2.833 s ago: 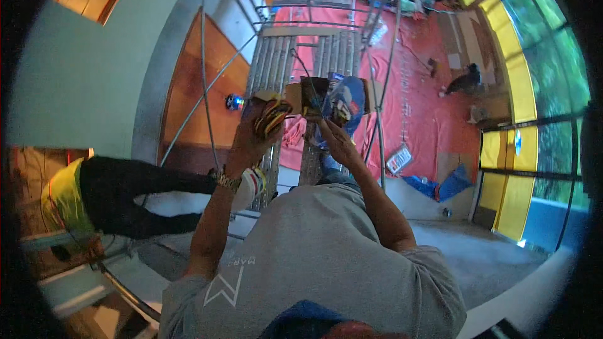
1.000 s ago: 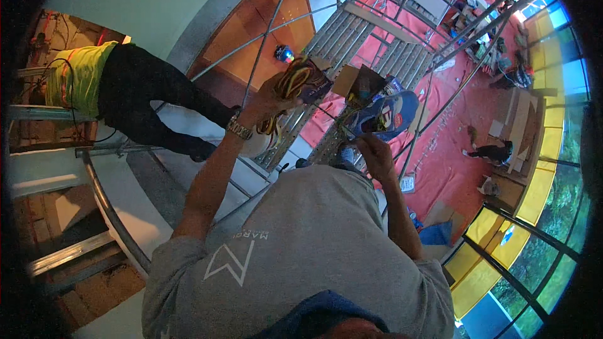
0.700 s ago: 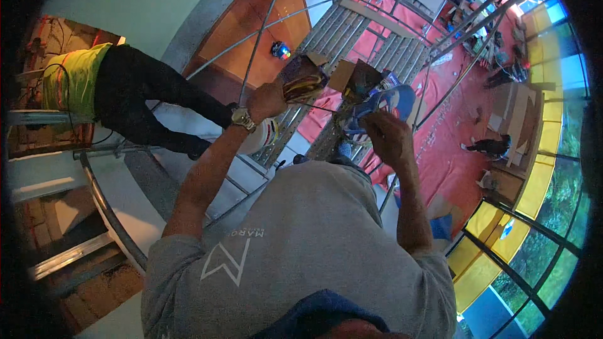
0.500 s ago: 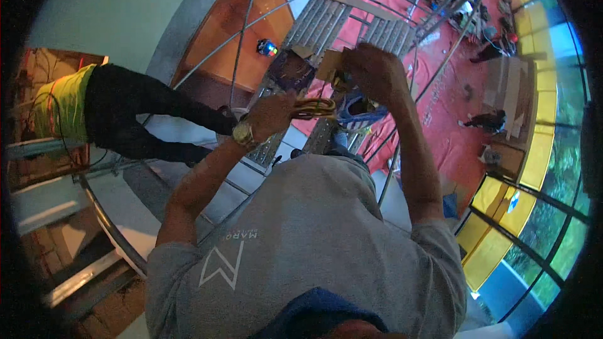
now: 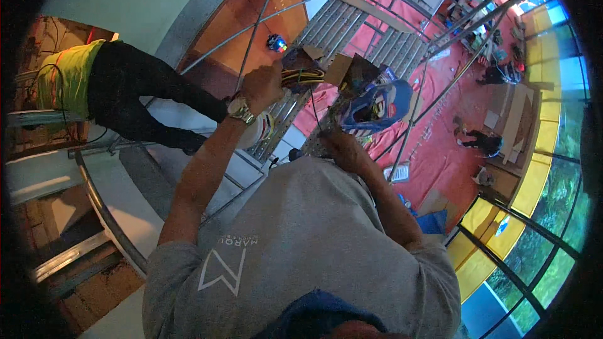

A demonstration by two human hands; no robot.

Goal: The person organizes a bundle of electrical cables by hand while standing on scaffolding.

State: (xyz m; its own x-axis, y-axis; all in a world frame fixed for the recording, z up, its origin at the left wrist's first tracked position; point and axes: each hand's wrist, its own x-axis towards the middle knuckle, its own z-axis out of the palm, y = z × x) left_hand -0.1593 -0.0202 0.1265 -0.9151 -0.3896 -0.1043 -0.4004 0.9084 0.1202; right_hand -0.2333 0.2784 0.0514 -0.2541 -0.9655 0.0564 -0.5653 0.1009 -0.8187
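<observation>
My left hand (image 5: pixel 260 86), with a watch on its wrist, is closed around a coiled bundle of yellow, red and dark wires (image 5: pixel 303 76). A thin dark wire (image 5: pixel 315 108) runs down from the bundle to my right hand (image 5: pixel 345 150). The right hand's fingers are closed at the wire's lower end, close to my body. Just beyond my right hand stands a blue bag (image 5: pixel 380 108) with an open top and items inside. An open cardboard box (image 5: pixel 339 69) lies behind it, beside the wire bundle.
Perforated metal scaffold planks (image 5: pixel 326 25) stretch ahead, with thin tube braces (image 5: pixel 256 25) crossing at both sides. Red sheeting (image 5: pixel 433 132) covers the floor far below. At left stands a co-worker (image 5: pixel 125 81) in dark trousers. A round white container (image 5: pixel 256 132) sits below my left wrist.
My right hand has come down from beside the cardboard box toward my body, with a wire now stretched from the bundle. My left hand has moved slightly up and away with the bundle.
</observation>
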